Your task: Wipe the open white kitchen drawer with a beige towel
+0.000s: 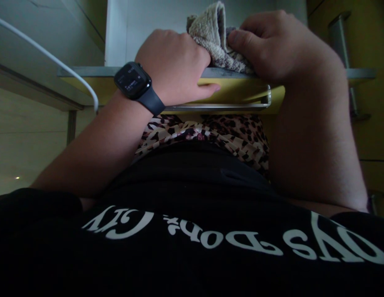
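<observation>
The cloth (213, 37) was pinched in the right hand (272, 45) on the top edge of the drawer front (241, 88), which was gripped by the left hand (173, 66); firm bracing and corner-to-corner strokes would likely have served best.

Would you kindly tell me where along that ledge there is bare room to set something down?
The ledge is bare from the cable to the left hand, and again between the right hand and the metal bar. The middle is crowded: both hands sit there with the cloth bunched between them.
</observation>
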`<state>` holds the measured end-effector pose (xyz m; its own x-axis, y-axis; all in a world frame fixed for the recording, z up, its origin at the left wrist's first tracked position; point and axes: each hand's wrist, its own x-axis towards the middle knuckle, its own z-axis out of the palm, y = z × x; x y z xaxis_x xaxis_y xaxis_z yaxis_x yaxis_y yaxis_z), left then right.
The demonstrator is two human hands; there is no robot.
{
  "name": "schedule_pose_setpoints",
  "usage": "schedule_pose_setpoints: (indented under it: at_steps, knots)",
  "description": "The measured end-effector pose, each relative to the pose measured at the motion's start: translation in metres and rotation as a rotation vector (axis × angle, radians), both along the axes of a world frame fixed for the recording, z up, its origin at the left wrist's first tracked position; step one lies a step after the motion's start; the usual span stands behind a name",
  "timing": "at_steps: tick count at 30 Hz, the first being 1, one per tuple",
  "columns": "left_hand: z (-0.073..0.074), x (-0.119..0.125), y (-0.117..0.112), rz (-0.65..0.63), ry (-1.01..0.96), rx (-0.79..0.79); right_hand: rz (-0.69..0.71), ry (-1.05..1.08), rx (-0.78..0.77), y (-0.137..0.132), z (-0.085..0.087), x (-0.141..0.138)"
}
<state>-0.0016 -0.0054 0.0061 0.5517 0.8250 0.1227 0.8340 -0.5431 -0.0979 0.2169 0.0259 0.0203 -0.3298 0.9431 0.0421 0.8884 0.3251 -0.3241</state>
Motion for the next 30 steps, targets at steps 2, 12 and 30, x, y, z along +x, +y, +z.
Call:
schedule_pose_setpoints:
  at_steps: [2, 12, 30]
  knots:
    - [-0.0004, 0.0004, 0.0001, 0.003, 0.001, 0.000, -0.006, -0.007, 0.004, 0.0007, -0.0013, 0.0003]
    - [0.0007, 0.0015, -0.0007, 0.011, 0.024, 0.004, 0.001, -0.010, -0.001, -0.0003, -0.0008, -0.0006]
    - [0.0009, 0.0015, -0.0005, 0.010, 0.022, 0.008, -0.004, -0.006, -0.015, 0.0013, -0.0015, -0.0003]
